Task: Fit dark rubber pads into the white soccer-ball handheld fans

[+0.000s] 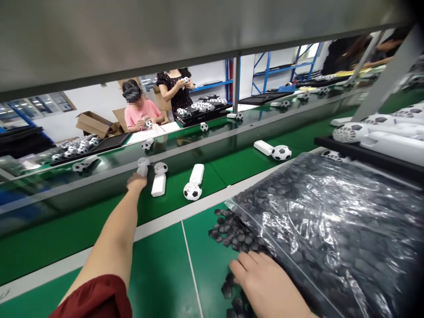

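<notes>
My left hand (135, 181) reaches out over the green conveyor belt and is closed around the white handle of a soccer-ball-headed piece (143, 163), slightly blurred. Beside it lies a similar white piece with a ball-shaped head (159, 183). Another, with black patches on its ball (192, 191), rests a little to the right. My right hand (260, 276) is over loose black pentagon-like pieces (233, 229) on the green bench, its fingers curled down together; the fingertips are hidden. These black pieces spill from the mouth of a clear plastic bag (331, 212) full of them.
One more ball-headed piece (281, 153) lies farther right on the belt. A black tray (374, 152) stacked with such pieces stands at right. Across the line, two people handle ball pieces. A metal shelf (198, 35) spans overhead, with a post (380, 84) at right.
</notes>
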The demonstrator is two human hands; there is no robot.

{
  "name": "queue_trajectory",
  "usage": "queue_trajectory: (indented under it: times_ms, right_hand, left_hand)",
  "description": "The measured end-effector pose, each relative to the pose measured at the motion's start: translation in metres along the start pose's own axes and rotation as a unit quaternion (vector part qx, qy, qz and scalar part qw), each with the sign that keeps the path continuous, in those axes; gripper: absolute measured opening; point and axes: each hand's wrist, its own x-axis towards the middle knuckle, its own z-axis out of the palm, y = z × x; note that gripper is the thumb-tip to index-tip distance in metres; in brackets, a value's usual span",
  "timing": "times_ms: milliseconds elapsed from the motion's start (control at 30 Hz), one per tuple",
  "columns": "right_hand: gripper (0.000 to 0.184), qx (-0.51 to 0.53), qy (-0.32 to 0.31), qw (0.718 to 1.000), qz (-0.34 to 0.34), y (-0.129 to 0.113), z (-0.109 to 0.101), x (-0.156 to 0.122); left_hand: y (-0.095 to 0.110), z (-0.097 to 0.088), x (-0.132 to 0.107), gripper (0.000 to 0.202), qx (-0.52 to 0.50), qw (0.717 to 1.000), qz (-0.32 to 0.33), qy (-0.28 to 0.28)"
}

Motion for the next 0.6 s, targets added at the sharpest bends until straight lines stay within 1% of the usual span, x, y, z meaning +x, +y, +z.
queue_trajectory:
  times_ms: [33, 100, 167, 200, 233, 300, 367, 400, 433, 500, 567, 600]
  right_hand:
    - [0.020, -0.004, -0.012, 1.000, 0.012, 0.000, -0.001, 0.001]
    - [0.021, -0.007, -0.054, 0.998, 0.032, -0.002, -0.004, 0.002]
    - [0.020, 0.003, -0.116, 0.992, 0.039, -0.004, -0.011, 0.004]
    - [0.019, 0.012, -0.146, 0.988, 0.039, -0.005, -0.015, 0.005]
    - [0.018, 0.024, -0.170, 0.984, 0.038, -0.006, -0.020, 0.006]
    - [0.013, 0.054, -0.189, 0.980, 0.041, -0.007, -0.030, 0.009]
    - [0.010, 0.110, -0.193, 0.974, 0.039, -0.006, -0.037, 0.011]
    - [0.011, 0.150, -0.194, 0.969, 0.038, -0.006, -0.039, 0.011]
    - [0.011, 0.194, -0.194, 0.961, 0.037, -0.006, -0.039, 0.012]
    - [0.010, 0.264, -0.172, 0.948, 0.037, -0.005, -0.037, 0.013]
    - [0.011, 0.309, -0.142, 0.940, 0.020, -0.005, -0.033, 0.013]
    - [0.013, 0.323, -0.130, 0.937, 0.007, -0.005, -0.031, 0.012]
  left_hand:
    - [0.000, -0.003, -0.003, 0.033, 0.000, 1.000, 0.000, -0.001]
    - [-0.001, -0.015, -0.016, 0.033, -0.002, 1.000, 0.001, -0.002]
    - [-0.006, -0.036, -0.040, 0.035, -0.007, 1.000, 0.027, -0.005]
    - [-0.010, -0.048, -0.057, 0.038, -0.011, 0.999, 0.045, -0.008]
    - [-0.016, -0.060, -0.078, 0.042, -0.015, 0.998, 0.062, -0.012]
    - [-0.031, -0.084, -0.128, 0.051, -0.023, 0.995, 0.099, -0.023]
    - [-0.049, -0.100, -0.187, 0.053, -0.029, 0.989, 0.142, -0.034]
    - [-0.058, -0.105, -0.217, 0.057, -0.033, 0.980, 0.191, -0.034]
    - [-0.067, -0.106, -0.248, 0.059, -0.039, 0.975, 0.216, -0.039]
    - [-0.086, -0.102, -0.304, 0.058, -0.046, 0.966, 0.248, -0.063]
    - [-0.104, -0.090, -0.349, 0.054, -0.045, 0.961, 0.258, -0.091]
    - [-0.113, -0.083, -0.368, 0.052, -0.045, 0.959, 0.261, -0.103]
